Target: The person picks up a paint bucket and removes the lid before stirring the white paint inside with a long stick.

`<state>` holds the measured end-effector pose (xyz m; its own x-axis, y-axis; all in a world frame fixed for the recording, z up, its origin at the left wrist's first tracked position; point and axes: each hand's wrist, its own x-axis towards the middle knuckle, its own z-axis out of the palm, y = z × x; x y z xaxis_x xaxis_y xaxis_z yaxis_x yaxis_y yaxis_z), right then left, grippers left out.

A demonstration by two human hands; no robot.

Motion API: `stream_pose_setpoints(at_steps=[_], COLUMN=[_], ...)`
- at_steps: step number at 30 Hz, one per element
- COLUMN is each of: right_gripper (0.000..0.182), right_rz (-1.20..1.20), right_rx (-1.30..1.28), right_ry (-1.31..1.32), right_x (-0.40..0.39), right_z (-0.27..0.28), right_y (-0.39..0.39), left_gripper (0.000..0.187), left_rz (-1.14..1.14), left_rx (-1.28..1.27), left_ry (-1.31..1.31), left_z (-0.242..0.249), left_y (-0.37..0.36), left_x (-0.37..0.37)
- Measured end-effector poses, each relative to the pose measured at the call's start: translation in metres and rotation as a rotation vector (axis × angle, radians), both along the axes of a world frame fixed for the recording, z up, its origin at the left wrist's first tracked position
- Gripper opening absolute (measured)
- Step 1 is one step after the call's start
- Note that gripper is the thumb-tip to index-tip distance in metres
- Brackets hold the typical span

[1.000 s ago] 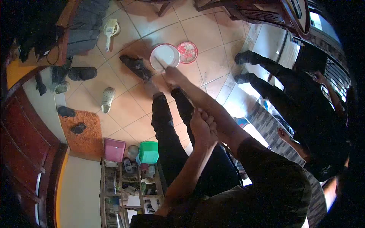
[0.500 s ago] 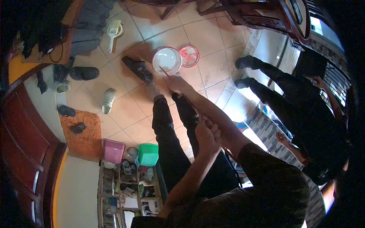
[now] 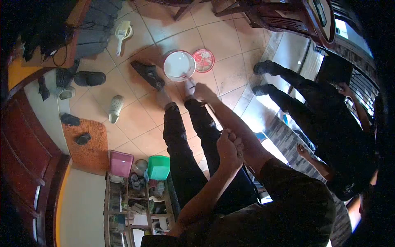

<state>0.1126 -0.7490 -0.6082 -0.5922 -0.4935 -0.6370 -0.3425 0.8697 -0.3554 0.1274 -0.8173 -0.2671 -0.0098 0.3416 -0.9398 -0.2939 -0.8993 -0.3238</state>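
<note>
A bucket of white paint-like liquid point(image 3: 177, 61) stands on the tiled floor near my feet. A long thin stick point(image 3: 210, 108) slants down to the bucket's near rim, its lower end at the white liquid. My right hand point(image 3: 202, 92) is closed around the stick, just short of the rim. Farther up, close to my right forearm, my left hand point(image 3: 229, 147) is wrapped round the same stick. Touching or right beside the bucket lies a round red lid point(image 3: 204, 60) smeared with white. My black shoe point(image 3: 148, 75) is left of the bucket.
A brush-like tool with a pale handle point(image 3: 121, 36) lies at the upper left. Loose footwear includes a pale clog point(image 3: 116, 108). An orange mat point(image 3: 94, 142) and a shoe rack point(image 3: 128, 206) are lower left. Another person point(image 3: 325, 119) stands right, near wooden furniture point(image 3: 284, 24).
My right hand has moved a little right, away from the bucket, and the stick's lower part has shifted toward the near rim. My left hand has moved slightly right too.
</note>
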Motion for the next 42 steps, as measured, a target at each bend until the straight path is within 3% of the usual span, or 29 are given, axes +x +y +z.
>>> stream_pose_setpoints(at_steps=[1, 3, 5, 7, 9, 12, 15, 17, 19, 20, 22, 24, 25, 27, 29, 32, 33, 35, 41, 42], right_gripper=[0.016, 0.020, 0.019, 0.023, 0.019, 0.019, 0.018, 0.019, 0.021, 0.019, 0.020, 0.020, 0.021, 0.021, 0.021, 0.024, 0.024, 0.026, 0.028, 0.028], right_rz=[0.199, -0.439, 0.243, -0.372, -0.268, -0.519, -0.053, -0.175, 0.041, -0.003, 0.005, 0.021, -0.175, 0.441, -0.364, 0.043, 0.044, -0.187, -0.199, -0.312], right_rx=[0.035, -0.037, 0.018, 0.117, -0.006, -0.366, 0.045, 0.086, -0.031, 0.017, -0.029, -0.076, -0.227, 0.273, 0.023, 0.103, 0.105, 0.001, 0.201, 0.143], right_ry=[0.138, -0.181, 0.066, -0.231, -0.116, -0.069, -0.137, -0.089, -0.010, -0.067, -0.121, -0.164, -0.209, -0.311, -0.175, -0.075, -0.078, -0.336, -0.273, -0.319], right_x=[-0.009, -0.079, -0.097, -0.081, -0.048, -0.042, -0.087, -0.104, -0.107, -0.092, -0.043, -0.034, -0.034, -0.060, -0.089, -0.103, -0.092, -0.070, -0.089, -0.090], right_z=[0.001, 0.079, 0.060, 0.047, 0.065, 0.097, 0.100, 0.049, 0.072, 0.047, 0.011, 0.015, 0.023, 0.009, 0.050, 0.067, 0.064, 0.065, 0.088, 0.080], right_y=[0.008, -0.015, -0.033, -0.067, -0.061, -0.038, -0.022, -0.042, -0.074, -0.081, -0.059, -0.029, -0.005, 0.002, -0.029, -0.068, -0.068, -0.066, -0.035, -0.040], left_gripper=[0.024, 0.022, 0.020, 0.020, 0.021, 0.021, 0.020, 0.018, 0.021, 0.022, 0.024, 0.024, 0.024, 0.022, 0.020, 0.018, 0.018, 0.018, 0.019, 0.019], left_rz=[-0.022, -0.081, 0.041, 0.016, -0.016, 0.064, 0.000, 0.165, 0.089, 0.087, 0.054, 0.037, 0.036, -0.028, 0.038, 0.124, 0.125, 0.066, -0.018, -0.012], left_rx=[0.037, 0.023, -0.011, -0.054, -0.112, 0.002, 0.028, 0.054, -0.010, -0.029, -0.049, -0.035, -0.036, 0.007, -0.021, 0.017, 0.018, -0.056, 0.003, -0.011], left_ry=[0.007, 0.049, 0.172, 0.172, -0.016, 0.048, 0.072, 0.189, 0.184, 0.169, 0.074, 0.050, 0.054, 0.117, 0.173, 0.244, 0.241, 0.082, 0.072, 0.112], left_z=[0.000, -0.012, -0.025, -0.011, 0.004, 0.005, -0.010, -0.027, -0.023, -0.026, -0.017, -0.003, -0.002, -0.002, -0.020, -0.026, -0.023, -0.012, -0.012, -0.015], left_y=[0.002, -0.001, -0.009, -0.015, -0.008, 0.007, 0.001, -0.011, -0.028, -0.025, -0.014, 0.000, -0.002, -0.005, -0.014, -0.040, -0.035, -0.014, -0.008, -0.015], left_x=[0.002, -0.007, -0.009, -0.017, -0.011, 0.008, -0.004, -0.012, -0.020, -0.011, -0.003, 0.001, -0.001, -0.004, -0.006, -0.011, -0.006, 0.011, 0.005, -0.004])
